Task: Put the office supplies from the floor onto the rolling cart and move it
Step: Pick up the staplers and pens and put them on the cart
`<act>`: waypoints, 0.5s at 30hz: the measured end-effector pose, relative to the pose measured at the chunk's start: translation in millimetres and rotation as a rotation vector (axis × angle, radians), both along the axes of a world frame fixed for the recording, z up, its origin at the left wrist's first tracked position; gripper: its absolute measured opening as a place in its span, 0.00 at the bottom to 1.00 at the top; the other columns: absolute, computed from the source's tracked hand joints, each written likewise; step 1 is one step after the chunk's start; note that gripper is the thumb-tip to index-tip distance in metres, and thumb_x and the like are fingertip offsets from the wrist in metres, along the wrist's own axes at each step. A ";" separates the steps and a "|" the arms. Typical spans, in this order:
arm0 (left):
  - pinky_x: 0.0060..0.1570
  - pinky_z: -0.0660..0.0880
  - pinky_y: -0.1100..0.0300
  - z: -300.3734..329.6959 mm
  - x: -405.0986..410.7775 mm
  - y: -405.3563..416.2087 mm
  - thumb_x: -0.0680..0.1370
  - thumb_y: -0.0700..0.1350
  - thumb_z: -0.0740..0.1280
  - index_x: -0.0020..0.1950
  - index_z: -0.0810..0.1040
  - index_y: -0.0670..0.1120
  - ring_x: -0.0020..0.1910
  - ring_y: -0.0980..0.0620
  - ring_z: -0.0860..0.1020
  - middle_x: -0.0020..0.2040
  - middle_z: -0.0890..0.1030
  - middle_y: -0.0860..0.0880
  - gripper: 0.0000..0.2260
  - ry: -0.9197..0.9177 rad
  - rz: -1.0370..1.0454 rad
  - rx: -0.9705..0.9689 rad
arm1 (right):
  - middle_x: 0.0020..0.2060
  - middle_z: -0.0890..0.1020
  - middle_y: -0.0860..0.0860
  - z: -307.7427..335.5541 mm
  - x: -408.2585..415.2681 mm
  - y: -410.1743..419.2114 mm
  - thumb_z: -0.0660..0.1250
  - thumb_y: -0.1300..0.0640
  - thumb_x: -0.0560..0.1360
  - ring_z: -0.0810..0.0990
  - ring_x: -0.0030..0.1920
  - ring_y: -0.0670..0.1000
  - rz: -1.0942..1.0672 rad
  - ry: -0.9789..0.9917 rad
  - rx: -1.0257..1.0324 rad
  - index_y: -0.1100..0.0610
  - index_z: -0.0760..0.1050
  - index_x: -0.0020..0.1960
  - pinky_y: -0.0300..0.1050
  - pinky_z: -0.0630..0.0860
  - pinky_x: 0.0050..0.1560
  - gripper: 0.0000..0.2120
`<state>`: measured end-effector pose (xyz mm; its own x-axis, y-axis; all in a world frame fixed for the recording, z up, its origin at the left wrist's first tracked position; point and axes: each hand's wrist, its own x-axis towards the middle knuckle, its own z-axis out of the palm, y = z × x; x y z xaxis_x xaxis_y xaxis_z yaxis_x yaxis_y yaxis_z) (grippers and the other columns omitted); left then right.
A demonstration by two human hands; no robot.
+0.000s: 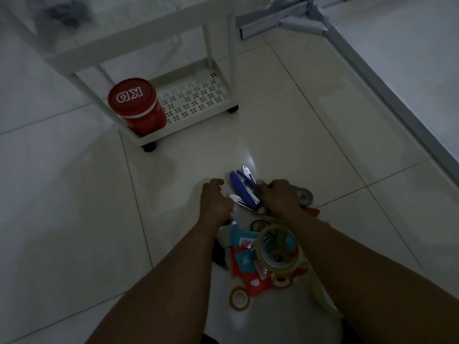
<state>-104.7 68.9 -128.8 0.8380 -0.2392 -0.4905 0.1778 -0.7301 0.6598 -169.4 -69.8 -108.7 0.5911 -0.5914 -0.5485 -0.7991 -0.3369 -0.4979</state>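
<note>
A heap of office supplies lies on the tiled floor in front of me. A blue stapler (pixel 239 185) sits at its far end, between my hands. My right hand (pixel 279 196) has its fingers closed on the stapler's right side. My left hand (pixel 215 198) is curled just left of it; what it grips is hidden. Nearer me lie a big clear tape roll (pixel 280 249), a small tape roll (pixel 239 297), red and teal packets (pixel 244 263) and another tape roll (pixel 305 196). The white rolling cart (pixel 193 100) stands ahead to the left.
A red lidded tub (pixel 136 105) stands on the cart's bottom shelf at its left corner. A grey metal frame (pixel 285 23) lies at the top right, with a long grey floor edge (pixel 397 100) running down the right.
</note>
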 end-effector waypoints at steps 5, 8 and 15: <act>0.50 0.72 0.60 -1.8 -2.7 17.0 0.70 0.36 0.68 0.57 0.77 0.42 0.54 0.45 0.78 0.55 0.80 0.43 0.15 0.021 -0.134 0.118 | 0.68 0.66 0.58 -6.4 11.1 18.8 0.70 0.33 0.65 0.66 0.68 0.61 0.376 0.039 -0.102 0.55 0.53 0.76 0.58 0.71 0.63 0.50; 0.51 0.75 0.55 -9.3 -5.1 28.6 0.67 0.43 0.74 0.55 0.77 0.46 0.54 0.46 0.78 0.54 0.79 0.45 0.18 0.000 -0.327 0.195 | 0.69 0.64 0.60 -18.0 18.0 31.5 0.74 0.37 0.63 0.64 0.68 0.63 0.478 0.073 -0.179 0.57 0.45 0.78 0.62 0.71 0.62 0.57; 0.49 0.72 0.55 -16.8 -7.4 36.4 0.74 0.49 0.69 0.55 0.79 0.44 0.55 0.44 0.76 0.53 0.77 0.43 0.13 -0.147 -0.445 0.290 | 0.65 0.66 0.60 -27.2 26.1 35.0 0.73 0.45 0.68 0.68 0.64 0.62 0.460 0.003 -0.227 0.59 0.55 0.74 0.56 0.74 0.55 0.44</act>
<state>-112.1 105.3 -145.5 0.7514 -0.4589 -0.4742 -0.2687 -0.8691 0.4153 -143.3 -34.8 -135.9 0.8170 -0.3744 -0.4386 -0.5437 -0.7536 -0.3695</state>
